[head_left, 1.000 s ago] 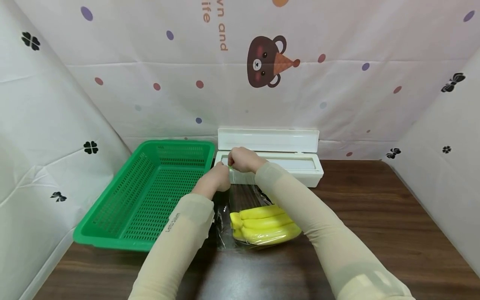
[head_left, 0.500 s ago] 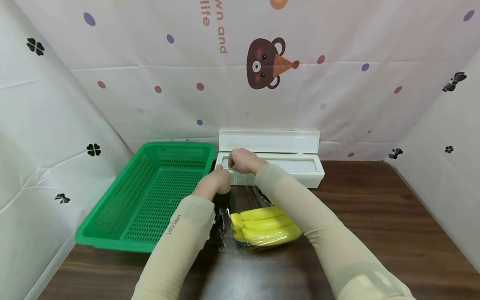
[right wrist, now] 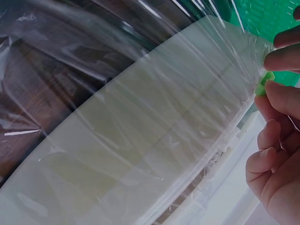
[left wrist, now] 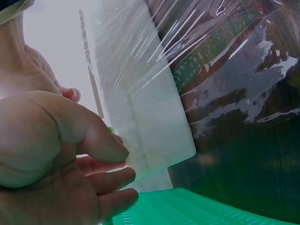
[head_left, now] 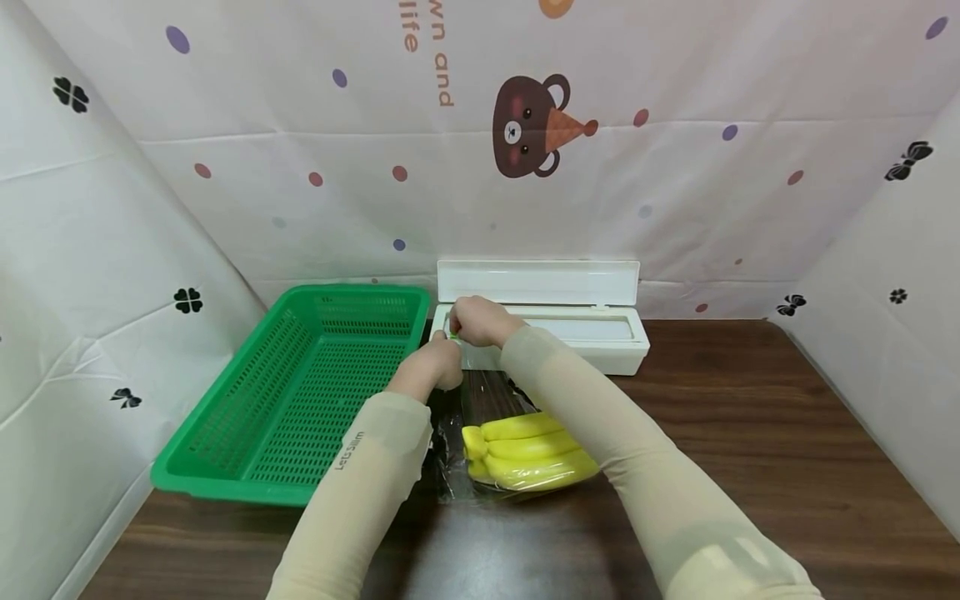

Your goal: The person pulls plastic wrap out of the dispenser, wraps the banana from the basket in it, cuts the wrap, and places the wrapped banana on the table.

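A white cling film dispenser (head_left: 570,350) stands at the back with its lid up. Clear cling film (right wrist: 154,108) stretches from it toward the front, over or beneath a bunch of yellow bananas (head_left: 532,454); which, I cannot tell. My right hand (head_left: 480,321) pinches a small green slide cutter (right wrist: 265,84) at the dispenser's left end. My left hand (head_left: 431,362) holds the dispenser's left front corner, thumb on top. In the left wrist view its thumb and fingers lie beside the white box, and exactly what the fingertips touch is partly hidden.
A green plastic basket (head_left: 213,483) stands left of the dispenser, close to my left hand. Dark wooden tabletop (head_left: 735,433) extends to the right. A printed white cloth (head_left: 337,208) hangs behind and along both sides.
My right hand has slid slightly left with the green slide cutter, toward the dispenser's end. My left hand stays nearly still, as do the bananas.
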{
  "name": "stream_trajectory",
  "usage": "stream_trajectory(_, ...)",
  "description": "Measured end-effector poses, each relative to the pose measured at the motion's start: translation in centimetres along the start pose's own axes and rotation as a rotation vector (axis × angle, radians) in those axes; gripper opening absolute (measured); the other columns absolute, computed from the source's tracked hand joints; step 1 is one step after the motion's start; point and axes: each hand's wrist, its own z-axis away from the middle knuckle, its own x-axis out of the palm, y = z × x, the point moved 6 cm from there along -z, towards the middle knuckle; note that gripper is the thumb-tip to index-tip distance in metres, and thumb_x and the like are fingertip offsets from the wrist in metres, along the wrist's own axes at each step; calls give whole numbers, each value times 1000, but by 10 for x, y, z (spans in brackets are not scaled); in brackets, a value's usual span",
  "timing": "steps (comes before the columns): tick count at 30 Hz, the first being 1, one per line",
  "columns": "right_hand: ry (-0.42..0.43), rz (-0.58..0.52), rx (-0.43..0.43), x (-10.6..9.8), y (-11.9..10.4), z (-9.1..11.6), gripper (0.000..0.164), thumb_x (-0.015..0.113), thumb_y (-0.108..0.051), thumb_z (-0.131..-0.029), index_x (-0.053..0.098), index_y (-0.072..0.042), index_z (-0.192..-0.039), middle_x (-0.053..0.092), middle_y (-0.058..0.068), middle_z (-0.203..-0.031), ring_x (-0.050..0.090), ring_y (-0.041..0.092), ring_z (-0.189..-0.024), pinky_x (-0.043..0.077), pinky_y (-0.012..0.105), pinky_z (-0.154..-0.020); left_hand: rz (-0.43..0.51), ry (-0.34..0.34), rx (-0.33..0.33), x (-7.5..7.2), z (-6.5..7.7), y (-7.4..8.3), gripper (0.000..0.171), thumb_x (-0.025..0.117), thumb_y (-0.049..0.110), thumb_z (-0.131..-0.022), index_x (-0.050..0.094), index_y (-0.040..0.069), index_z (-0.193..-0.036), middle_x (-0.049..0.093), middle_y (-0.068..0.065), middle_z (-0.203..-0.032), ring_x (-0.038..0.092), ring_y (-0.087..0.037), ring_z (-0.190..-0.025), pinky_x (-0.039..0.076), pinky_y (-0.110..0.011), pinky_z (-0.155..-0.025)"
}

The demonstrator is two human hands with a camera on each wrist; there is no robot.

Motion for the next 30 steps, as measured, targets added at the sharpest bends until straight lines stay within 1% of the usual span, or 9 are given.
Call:
stream_trajectory(2,-2,8,-6,0,-1,-1,40,45,9,-80,32,-17,-52,19,-4,-51,13,11,-50,16,24,-49,3,-16,-14,1,1,0,24,42,5,-96,65,1,-88,34,-21,-139,42,-21,-74,31,-28,-57)
stream_trajectory(4,-7,13,-2,1,-2,-2,40,45,9,-80,33,-17,-53,20,-4,-52,13,11,-50,16,24,-49,1,-33,-25,2,1,1,25,40,5,-96,65,1,-98,29,-21,-148,41,-22,-81,30,-29,-59)
stream_trajectory(8,-11,15,15,1,-2,-3,40,46,9,-82,34,-17,-54,20,-4,-52,13,12,-51,17,25,-50,-13,-74,-38,3,-2,1,28,37,3,-98,64,3,-96,24,-16,-155,33,-15,-61,25,-26,-53)
stream_trajectory(10,-10,6,17,1,-2,-3,40,46,9,-83,33,-17,-54,20,-4,-52,13,12,-51,17,25,-50,-28,-98,-38,4,-4,1,29,35,3,-98,64,1,-106,22,-14,-156,24,-14,-55,22,-24,-50)
stream_trajectory(15,-17,-15,24,3,-4,-4,41,46,8,-83,33,-17,-53,19,-4,-52,12,12,-50,17,25,-49,-64,-125,-36,6,-4,2,48,34,4,-99,32,3,-146,14,-13,-158,37,-21,-75,25,-24,-50)
stream_trajectory(18,-22,-12,37,4,-4,-5,40,47,8,-83,36,-16,-54,20,-4,-51,13,11,-50,17,24,-48,-62,-122,-32,7,-4,2,48,34,4,-99,31,2,-146,12,-12,-159,36,-19,-66,24,-24,-49)
stream_trajectory(21,-28,-5,42,4,-4,-5,32,47,7,-84,52,-12,-59,28,-4,-51,18,11,-51,21,24,-48,-64,-116,-33,7,-4,2,44,35,4,-98,39,2,-142,12,-11,-159,32,-17,-61,23,-24,-49)
stream_trajectory(25,-24,10,53,2,-5,-4,28,48,5,-87,69,-10,-77,52,-3,-63,31,11,-55,32,24,-54,-80,-119,-32,7,-4,2,43,34,4,-98,43,1,-140,12,-12,-159,36,-20,-74,24,-24,-49)
stream_trajectory(30,-13,14,52,-1,-6,-5,30,49,4,-87,73,-12,-83,70,3,-87,43,12,-63,39,26,-63,-105,-123,-20,6,-5,2,42,34,4,-98,45,1,-139,13,-12,-159,36,-22,-80,23,-24,-49)
